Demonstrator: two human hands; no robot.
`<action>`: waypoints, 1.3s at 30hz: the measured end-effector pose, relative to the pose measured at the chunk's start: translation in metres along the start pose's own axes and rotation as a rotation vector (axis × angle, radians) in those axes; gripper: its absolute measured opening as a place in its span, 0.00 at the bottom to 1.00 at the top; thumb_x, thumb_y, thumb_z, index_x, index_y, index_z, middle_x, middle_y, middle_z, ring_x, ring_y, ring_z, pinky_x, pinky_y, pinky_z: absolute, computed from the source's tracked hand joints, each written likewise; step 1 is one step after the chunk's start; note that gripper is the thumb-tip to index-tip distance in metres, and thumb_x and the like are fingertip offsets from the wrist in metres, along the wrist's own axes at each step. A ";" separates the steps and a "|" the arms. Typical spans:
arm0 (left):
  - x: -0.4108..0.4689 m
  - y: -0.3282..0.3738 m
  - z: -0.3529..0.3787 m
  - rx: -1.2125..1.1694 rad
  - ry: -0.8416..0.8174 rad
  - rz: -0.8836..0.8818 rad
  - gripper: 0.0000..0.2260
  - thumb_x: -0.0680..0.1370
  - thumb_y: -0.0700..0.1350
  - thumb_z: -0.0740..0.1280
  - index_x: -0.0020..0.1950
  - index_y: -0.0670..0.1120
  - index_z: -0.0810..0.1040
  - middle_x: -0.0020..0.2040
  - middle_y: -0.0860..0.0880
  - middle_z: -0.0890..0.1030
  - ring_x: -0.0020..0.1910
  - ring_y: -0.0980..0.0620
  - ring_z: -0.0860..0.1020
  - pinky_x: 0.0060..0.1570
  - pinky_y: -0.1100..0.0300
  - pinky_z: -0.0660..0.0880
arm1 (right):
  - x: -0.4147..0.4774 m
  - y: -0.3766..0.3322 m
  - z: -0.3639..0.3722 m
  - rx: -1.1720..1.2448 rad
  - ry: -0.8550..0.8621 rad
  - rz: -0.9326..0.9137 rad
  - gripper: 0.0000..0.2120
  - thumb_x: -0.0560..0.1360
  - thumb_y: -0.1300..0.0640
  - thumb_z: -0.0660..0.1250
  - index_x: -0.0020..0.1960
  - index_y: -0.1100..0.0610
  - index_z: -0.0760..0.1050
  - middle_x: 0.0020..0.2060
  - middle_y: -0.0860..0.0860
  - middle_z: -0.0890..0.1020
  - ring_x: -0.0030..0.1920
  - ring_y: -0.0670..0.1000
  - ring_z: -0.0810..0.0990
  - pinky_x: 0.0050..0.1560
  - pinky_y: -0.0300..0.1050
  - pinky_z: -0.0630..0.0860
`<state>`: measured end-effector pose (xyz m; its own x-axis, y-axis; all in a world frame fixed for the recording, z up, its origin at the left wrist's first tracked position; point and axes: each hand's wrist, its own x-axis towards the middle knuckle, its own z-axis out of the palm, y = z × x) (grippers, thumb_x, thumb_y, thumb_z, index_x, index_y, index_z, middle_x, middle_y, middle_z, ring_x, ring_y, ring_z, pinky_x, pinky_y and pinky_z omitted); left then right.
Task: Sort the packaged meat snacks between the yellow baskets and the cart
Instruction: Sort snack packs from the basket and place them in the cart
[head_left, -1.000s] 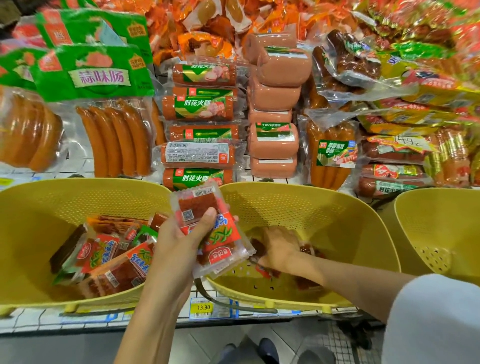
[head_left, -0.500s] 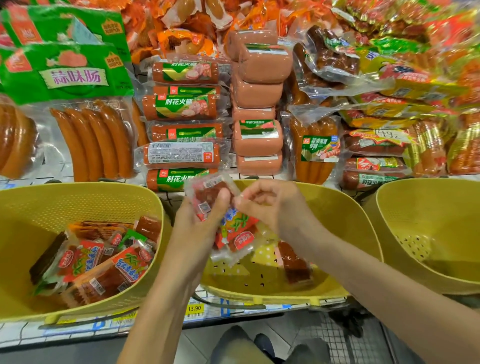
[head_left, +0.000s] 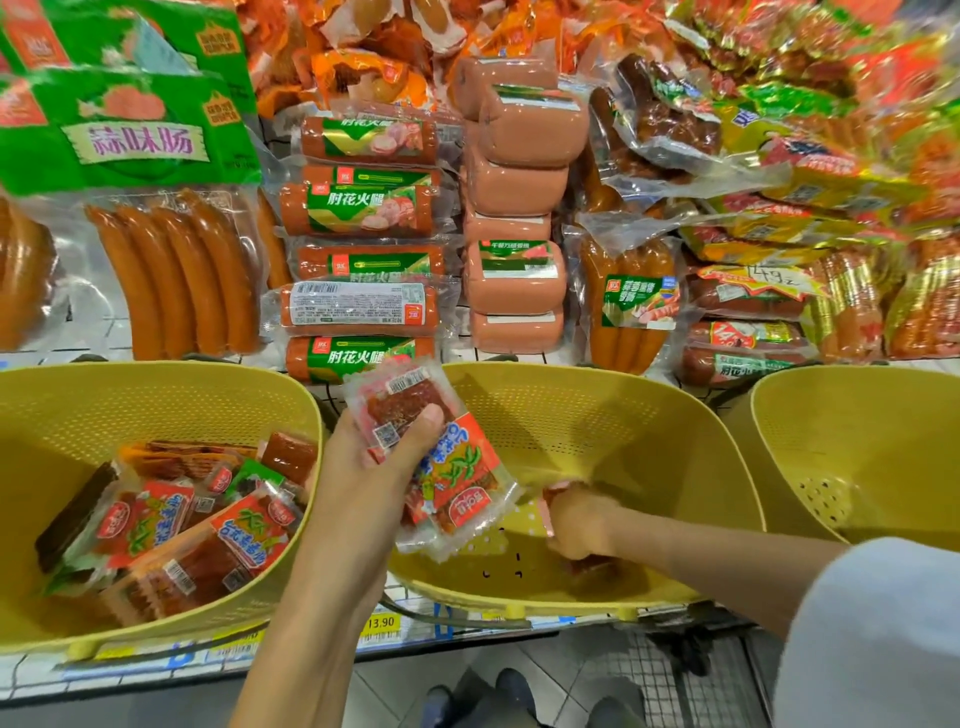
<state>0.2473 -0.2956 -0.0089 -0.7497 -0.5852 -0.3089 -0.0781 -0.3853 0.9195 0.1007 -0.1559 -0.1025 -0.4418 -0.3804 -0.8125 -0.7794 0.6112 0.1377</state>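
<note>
My left hand (head_left: 363, 467) grips a small stack of clear-wrapped meat snack packets (head_left: 441, 467) with red and green labels, thumb across the top, held above the gap between the left yellow basket (head_left: 156, 376) and the middle yellow basket (head_left: 597, 415). My right hand (head_left: 576, 525) is down inside the middle basket, its fingers curled on a dark red snack packet (head_left: 595, 569) lying on the basket floor. The left basket holds several similar packets (head_left: 171, 525). A third yellow basket (head_left: 857, 441) stands at the right with nothing visible in it.
Behind the baskets the shelf is packed with ham rolls (head_left: 363, 208), sausage packs (head_left: 171, 270) and pink luncheon-meat blocks (head_left: 514, 280). A 13.90 price tag (head_left: 382, 622) sits on the shelf edge. The cart's wire mesh (head_left: 675, 680) shows at the bottom right, beside my shoes.
My right hand has left the stack held in my left hand and dropped into the middle basket onto the packet there. The left hand keeps its stack, barely moved.
</note>
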 end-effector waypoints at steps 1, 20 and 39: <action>-0.001 0.000 -0.001 -0.003 -0.003 -0.006 0.18 0.69 0.50 0.70 0.59 0.50 0.77 0.48 0.48 0.85 0.45 0.50 0.84 0.38 0.55 0.81 | -0.005 -0.002 -0.003 0.024 -0.020 -0.023 0.16 0.80 0.52 0.54 0.48 0.62 0.75 0.46 0.59 0.79 0.48 0.57 0.77 0.51 0.46 0.73; 0.009 0.005 0.026 0.114 -0.082 0.092 0.15 0.72 0.53 0.66 0.55 0.47 0.78 0.45 0.49 0.86 0.43 0.52 0.84 0.35 0.66 0.79 | -0.108 0.004 -0.069 1.093 0.279 -0.678 0.11 0.81 0.58 0.56 0.57 0.65 0.69 0.33 0.56 0.82 0.26 0.52 0.79 0.24 0.39 0.74; -0.005 0.007 -0.016 -0.080 0.076 0.041 0.26 0.58 0.48 0.76 0.56 0.49 0.79 0.46 0.46 0.85 0.41 0.48 0.84 0.34 0.57 0.79 | -0.004 -0.016 -0.012 0.198 -0.034 -0.021 0.14 0.80 0.55 0.56 0.56 0.64 0.74 0.51 0.58 0.81 0.49 0.57 0.82 0.20 0.35 0.70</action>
<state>0.2612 -0.3066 -0.0043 -0.6990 -0.6530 -0.2916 0.0065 -0.4135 0.9105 0.1096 -0.1726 -0.0948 -0.4088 -0.3725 -0.8331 -0.6843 0.7292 0.0097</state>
